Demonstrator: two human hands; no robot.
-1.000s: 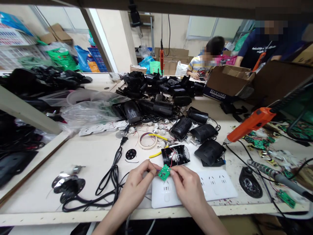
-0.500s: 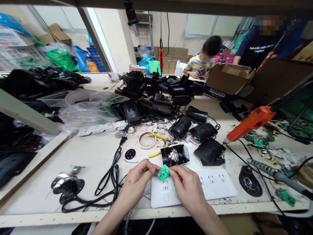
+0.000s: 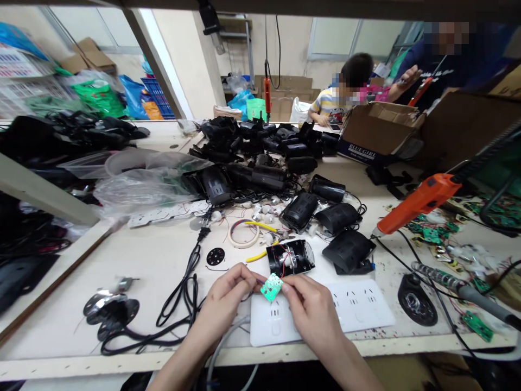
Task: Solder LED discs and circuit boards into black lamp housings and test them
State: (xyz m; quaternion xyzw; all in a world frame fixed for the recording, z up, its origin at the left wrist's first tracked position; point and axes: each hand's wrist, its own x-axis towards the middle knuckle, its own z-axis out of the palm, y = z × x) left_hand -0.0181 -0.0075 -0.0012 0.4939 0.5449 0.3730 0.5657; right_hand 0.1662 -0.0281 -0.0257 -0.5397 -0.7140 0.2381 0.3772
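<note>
A small green circuit board is held up between my two hands, above the left end of a white power strip. My left hand is closed, pinching thin wires at the board's left side; its fingertips partly hide them. With thumb and fingers, my right hand grips the board's right corner. Red wires run from the board up to an opened black housing with a motor inside, lying just behind it.
Black housings are heaped behind. Pliers with yellow handles and a tape roll lie mid-table. An orange electric screwdriver and soldering iron are right; a black power cord is left. Two people are across the table.
The circuit board has tilted a little, its face now catching more light. Both hands keep their hold. Across the table, a person's hand has risen.
</note>
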